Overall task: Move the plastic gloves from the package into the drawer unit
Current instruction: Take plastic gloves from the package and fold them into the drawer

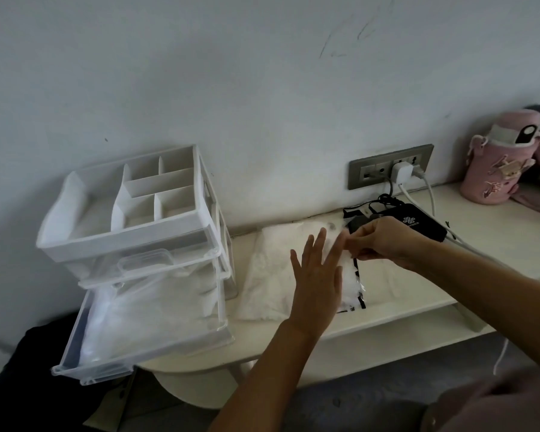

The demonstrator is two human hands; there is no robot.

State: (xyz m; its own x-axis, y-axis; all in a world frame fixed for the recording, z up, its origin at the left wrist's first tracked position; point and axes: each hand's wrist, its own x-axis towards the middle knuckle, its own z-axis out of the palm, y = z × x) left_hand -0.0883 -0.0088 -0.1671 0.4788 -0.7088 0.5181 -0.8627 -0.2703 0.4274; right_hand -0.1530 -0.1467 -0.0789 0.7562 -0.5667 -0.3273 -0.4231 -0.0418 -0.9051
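A clear plastic drawer unit (131, 241) stands at the left of the white table, its lower drawer (144, 325) pulled out and holding crumpled clear plastic gloves. A loose pile of plastic gloves (272, 275) lies on the table to the unit's right. The black-edged clear package (354, 285) lies beside that pile, partly under my hands. My left hand (317, 282) is flat with straight spread fingers, resting on the gloves and package. My right hand (384, 241) pinches the package's upper edge with curled fingers.
The unit's top is a white divided tray (156, 188). A black device (415, 222) with cables lies behind the package, below a wall socket strip (390, 166) with a white charger plugged in. A pink bottle in a pouch (499, 160) stands at the far right.
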